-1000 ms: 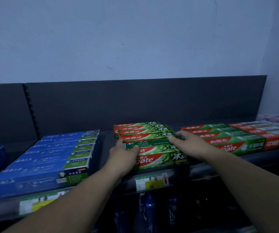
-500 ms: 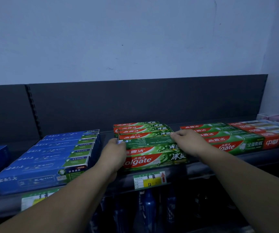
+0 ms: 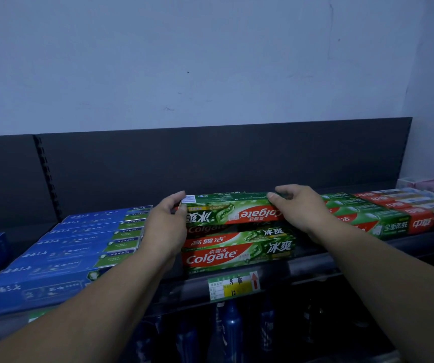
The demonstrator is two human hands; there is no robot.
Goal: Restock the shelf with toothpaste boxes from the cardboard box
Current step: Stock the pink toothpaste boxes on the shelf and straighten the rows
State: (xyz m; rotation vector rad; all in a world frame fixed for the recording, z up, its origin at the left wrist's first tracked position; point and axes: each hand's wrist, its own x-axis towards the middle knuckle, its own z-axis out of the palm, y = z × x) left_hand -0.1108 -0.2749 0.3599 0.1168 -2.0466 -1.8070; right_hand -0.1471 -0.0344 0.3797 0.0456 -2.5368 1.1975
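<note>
At the dark shelf, blue boxes fill the left end and a mixed green-and-red row runs toward the right end. We see the green stack at the middle of the front edge. Just above that stack hangs one toothpaste box, its logo upside down to us and its long axis running left to right, parallel to the shelf's front edge. The left hand pinches the barcode end between thumb and fingers, and the right hand curls round the opposite end. Both hands look equally near, one at each tip. We judge that the box need only go straight down onto the stack, and may want turning first. A price tag hangs below. The cardboard box is out of view.
</note>
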